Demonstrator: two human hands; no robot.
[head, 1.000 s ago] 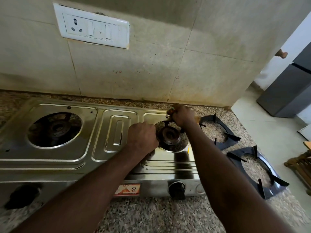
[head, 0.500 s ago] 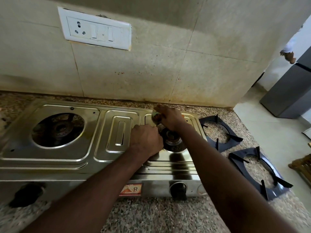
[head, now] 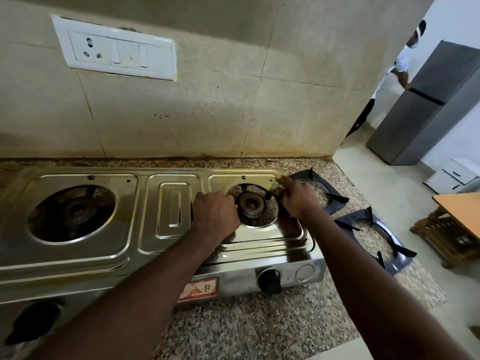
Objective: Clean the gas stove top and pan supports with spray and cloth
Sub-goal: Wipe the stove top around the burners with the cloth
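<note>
— Starting at the hands, what is seen of the right hand [head: 296,197]?
— It is placed at two o'clock from the right burner [head: 250,203], at the rim of the burner opening. A small greenish-yellow cloth [head: 278,187] is pinched in its curled fingers and held against the stove top [head: 124,253].
— And the left hand [head: 217,214]?
— It is laid knuckles-up on the steel at nine o'clock from the same burner, with the fingers curled under. Whether anything is held inside cannot be told.
— Where are the pan supports found?
— Both are laid flat on the granite counter [head: 259,320], at three o'clock from the stove. The far pan support [head: 333,205] is set just beside the stove's right edge and is partly hidden by the right wrist. The near pan support [head: 397,263] is set at five o'clock from it.
— What else is shown?
— The left burner [head: 74,211] is uncovered at nine o'clock from the left hand, well apart. A black knob [head: 268,280] is fitted on the front panel at six o'clock from the right burner. A white socket plate [head: 117,49] is mounted on the tiled wall, and a grey fridge [head: 428,105] is seen beyond the counter's end.
</note>
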